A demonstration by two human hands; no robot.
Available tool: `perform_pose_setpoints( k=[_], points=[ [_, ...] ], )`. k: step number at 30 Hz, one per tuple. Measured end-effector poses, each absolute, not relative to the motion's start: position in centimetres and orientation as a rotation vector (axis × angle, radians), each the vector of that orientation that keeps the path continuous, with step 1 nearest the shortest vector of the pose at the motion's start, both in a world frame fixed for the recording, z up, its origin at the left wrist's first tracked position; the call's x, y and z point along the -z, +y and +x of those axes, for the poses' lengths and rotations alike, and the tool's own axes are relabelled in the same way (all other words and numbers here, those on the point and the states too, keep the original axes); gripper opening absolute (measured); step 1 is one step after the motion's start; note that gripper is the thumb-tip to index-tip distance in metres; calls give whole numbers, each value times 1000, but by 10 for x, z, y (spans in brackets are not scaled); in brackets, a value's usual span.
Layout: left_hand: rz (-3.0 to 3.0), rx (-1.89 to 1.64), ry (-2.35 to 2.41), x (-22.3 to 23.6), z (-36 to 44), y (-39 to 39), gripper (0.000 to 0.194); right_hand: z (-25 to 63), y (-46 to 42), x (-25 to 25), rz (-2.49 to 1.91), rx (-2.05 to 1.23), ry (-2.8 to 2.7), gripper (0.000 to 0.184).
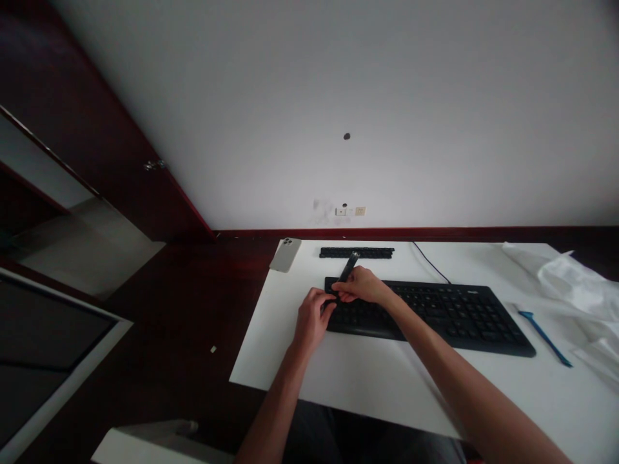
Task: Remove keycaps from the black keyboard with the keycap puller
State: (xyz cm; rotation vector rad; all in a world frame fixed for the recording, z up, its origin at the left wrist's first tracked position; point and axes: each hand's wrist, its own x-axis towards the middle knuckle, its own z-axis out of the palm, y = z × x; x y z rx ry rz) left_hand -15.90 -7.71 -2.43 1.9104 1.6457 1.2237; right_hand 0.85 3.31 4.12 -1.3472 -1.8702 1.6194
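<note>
In the head view, the right grip point(362, 287) is clenching a narrow black strip point(349, 265) between thumb and fingers, holding it tilted up above the top left of a black computer keyboard point(425, 316). The left grip point(312, 319) is curling around the strip's lower end, its fingers point(325, 299) hovering just over the keys; the hands are hiding that end, so I cannot tell whether those fingers are gripping the strip or only touching it. The main risk lies there: if the right hand's pinch is slackening, the strip could slip and fall onto the keys, and any twisting force so close to the keyboard could bend or snap a small part at its hidden end. A similar black strip point(356, 252) is lying along the far side of the white surface point(367, 380), just beyond the keyboard. A pale smartphone point(285, 255) is sitting near the far left corner, where a careless sweep of the strip could push it over the edge. A thin dark cable point(428, 261) is running from the keyboard's far side, and it could snag a hand reaching past it. Off to the right, a slim blue plastic tool point(544, 336) is lying beside crumpled white plastic sheeting point(575, 290), and neither is standing in the hands' way.
</note>
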Motion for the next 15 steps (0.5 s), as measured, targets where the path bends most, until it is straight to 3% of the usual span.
perform_pose_setpoints(
  k=[4, 7, 10, 15],
  points=[
    [1926, -1211, 1639, 23, -159, -78, 15, 11, 13, -45, -1262, -1240, -2129, 37],
    [1925, -1212, 1636, 22, -159, -78, 14, 16, -6, -44, -1150, -999, -2203, 29],
    [1933, -1223, 1622, 23, -160, -77, 16, 20, -18, -44, -997, -989, -2205, 21],
    [1911, -1224, 1618, 23, -161, -77, 17, 18, -8, -49, -1002, -1009, -2236, 23]
  ],
)
